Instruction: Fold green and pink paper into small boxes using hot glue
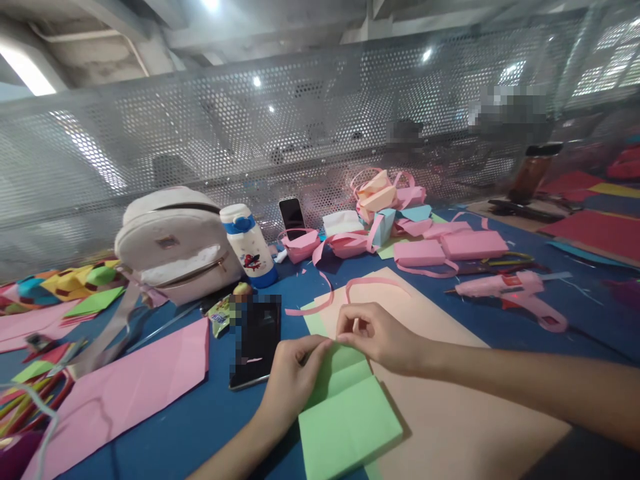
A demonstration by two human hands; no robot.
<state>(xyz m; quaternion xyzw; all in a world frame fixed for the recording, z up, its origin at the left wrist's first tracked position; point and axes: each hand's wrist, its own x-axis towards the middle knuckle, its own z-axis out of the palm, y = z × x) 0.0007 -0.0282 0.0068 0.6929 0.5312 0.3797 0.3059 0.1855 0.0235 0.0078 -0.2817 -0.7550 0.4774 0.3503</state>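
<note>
A sheet of light green folded paper (pixel 350 427) lies in front of me, its creases showing, on top of larger peach paper (pixel 450 400). My left hand (pixel 295 373) pinches the far left edge of the green paper between thumb and fingers. Close beside it, my right hand (pixel 370 337) pinches the same far edge, fingertips curled down. Just beyond the right hand curves a thin pink paper strip (pixel 380 281). A dark-screened phone (pixel 257 340) rests left of my left hand.
A pink glue gun (pixel 515 293) lies at right with its cord trailing. Pink paper bags (pixel 420 253) crowd the back, near a white bottle (pixel 250 250) and a white backpack (pixel 175 247). Pink sheets (pixel 145 380) cover the left, with scissors (pixel 55 400) at the edge.
</note>
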